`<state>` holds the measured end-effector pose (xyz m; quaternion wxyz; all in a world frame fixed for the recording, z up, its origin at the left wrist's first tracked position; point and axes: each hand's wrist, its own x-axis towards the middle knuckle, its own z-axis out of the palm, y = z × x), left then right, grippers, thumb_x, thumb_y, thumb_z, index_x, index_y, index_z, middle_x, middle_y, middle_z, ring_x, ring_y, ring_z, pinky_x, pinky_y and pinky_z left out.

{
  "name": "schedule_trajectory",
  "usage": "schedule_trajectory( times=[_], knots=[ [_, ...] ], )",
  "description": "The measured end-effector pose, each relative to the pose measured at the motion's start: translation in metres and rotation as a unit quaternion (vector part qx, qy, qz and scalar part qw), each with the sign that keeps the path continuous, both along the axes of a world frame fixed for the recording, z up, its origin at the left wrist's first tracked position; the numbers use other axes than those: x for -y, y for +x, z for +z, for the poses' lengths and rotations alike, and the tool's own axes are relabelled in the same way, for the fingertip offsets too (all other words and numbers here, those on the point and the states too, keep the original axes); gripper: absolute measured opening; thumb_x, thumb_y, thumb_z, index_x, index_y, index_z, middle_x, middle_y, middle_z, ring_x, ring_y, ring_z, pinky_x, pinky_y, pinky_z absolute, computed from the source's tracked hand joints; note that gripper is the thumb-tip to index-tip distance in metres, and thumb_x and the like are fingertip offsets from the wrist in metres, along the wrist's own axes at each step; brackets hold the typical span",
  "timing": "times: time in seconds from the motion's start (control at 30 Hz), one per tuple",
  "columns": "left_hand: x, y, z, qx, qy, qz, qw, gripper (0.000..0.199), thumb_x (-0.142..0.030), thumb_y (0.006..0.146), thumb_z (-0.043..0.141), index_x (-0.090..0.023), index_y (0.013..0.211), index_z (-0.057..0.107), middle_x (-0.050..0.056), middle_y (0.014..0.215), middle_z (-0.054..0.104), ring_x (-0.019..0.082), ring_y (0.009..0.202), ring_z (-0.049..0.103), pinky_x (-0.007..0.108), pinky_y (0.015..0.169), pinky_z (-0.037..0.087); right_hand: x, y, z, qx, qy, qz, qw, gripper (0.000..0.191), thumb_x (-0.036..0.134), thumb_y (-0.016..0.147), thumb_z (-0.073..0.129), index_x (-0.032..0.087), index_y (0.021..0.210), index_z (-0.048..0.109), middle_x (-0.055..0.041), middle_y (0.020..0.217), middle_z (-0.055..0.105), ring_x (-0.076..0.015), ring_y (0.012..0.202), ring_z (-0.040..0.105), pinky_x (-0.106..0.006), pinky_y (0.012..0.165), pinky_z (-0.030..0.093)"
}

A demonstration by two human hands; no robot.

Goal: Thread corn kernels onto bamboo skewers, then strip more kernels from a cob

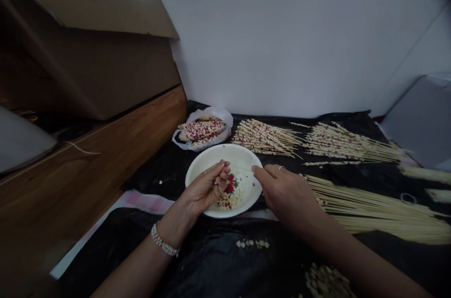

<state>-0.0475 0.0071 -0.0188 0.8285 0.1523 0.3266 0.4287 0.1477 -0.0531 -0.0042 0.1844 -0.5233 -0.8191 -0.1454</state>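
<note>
Room is left over the black sheeting (207, 260) on the near side of the white bowl (207, 159); beyond, the way is obstructed by corn cobs (204, 129), loaded skewers (259, 136) and a white wall (282, 39), leftward by a cardboard box (130, 67).

Left hand (212, 181): item at fingertips too small to identify. Bowl (197, 161): rim partly hidden behind hand. Bare sticks (384, 211): ends cut off at right edge. Loose pile (326, 281): cropped at bottom.

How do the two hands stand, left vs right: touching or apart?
Apart. The head view shows a gap between the fingertips of the left hand and right hand, with the white bowl visible through it.
</note>
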Motion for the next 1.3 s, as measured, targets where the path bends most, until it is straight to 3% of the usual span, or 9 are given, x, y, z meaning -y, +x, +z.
schedule_trajectory(
  times=[0.13,0.33,0.57,1.0,1.3],
  knots=[
    [0.0003,0.0007,-0.0001,-0.009,0.007,0.013,1.000,0.017,-0.006,0.087,0.051,-0.008,0.099,0.064,0.002,0.067,0.061,0.003,0.051,0.058,0.008,0.047,0.049,0.0007,0.0005,0.0001,0.006,0.010,0.000,1.000,0.031,0.005,0.080,0.047,0.015,0.106,0.061,-0.0033,0.079,0.061,-0.0166,0.069,0.054,-0.028,0.054,0.029],
    [0.0047,0.0049,0.0040,-0.043,0.008,0.056,0.998,0.024,0.002,0.081,0.055,-0.008,0.101,0.066,0.011,0.095,0.069,0.013,0.080,0.069,0.017,0.067,0.058,0.0019,-0.0009,0.0033,0.017,-0.009,-0.021,1.000,0.031,0.006,0.080,0.048,0.017,0.107,0.062,-0.0027,0.078,0.061,-0.0161,0.070,0.055,-0.029,0.054,0.029],
    [0.0027,0.0040,-0.0016,-0.053,0.043,0.032,0.997,0.019,0.000,0.079,0.060,-0.007,0.094,0.068,0.010,0.087,0.070,0.013,0.077,0.069,0.015,0.065,0.057,0.0012,-0.0001,-0.0020,0.011,0.012,-0.001,1.000,0.035,0.005,0.080,0.048,0.015,0.111,0.061,-0.0028,0.078,0.062,-0.0164,0.067,0.057,-0.029,0.053,0.028],
    [0.0056,0.0096,0.0018,-0.079,0.041,0.042,0.995,0.013,-0.003,0.081,0.059,-0.006,0.090,0.068,0.009,0.083,0.069,0.012,0.073,0.068,0.015,0.064,0.057,0.0027,-0.0009,-0.0005,0.025,-0.005,-0.027,0.999,0.038,0.002,0.079,0.046,0.017,0.111,0.062,-0.0024,0.076,0.060,-0.0161,0.066,0.056,-0.029,0.053,0.027],
    [0.0042,0.0089,0.0013,-0.059,0.036,0.036,0.997,0.014,-0.002,0.083,0.055,-0.005,0.087,0.068,0.007,0.078,0.068,0.009,0.069,0.067,0.012,0.060,0.055,0.0031,-0.0007,0.0003,0.043,0.028,-0.013,0.999,0.039,0.002,0.078,0.050,0.016,0.112,0.062,-0.0028,0.078,0.062,-0.0159,0.067,0.057,-0.028,0.053,0.031]
  ],
)
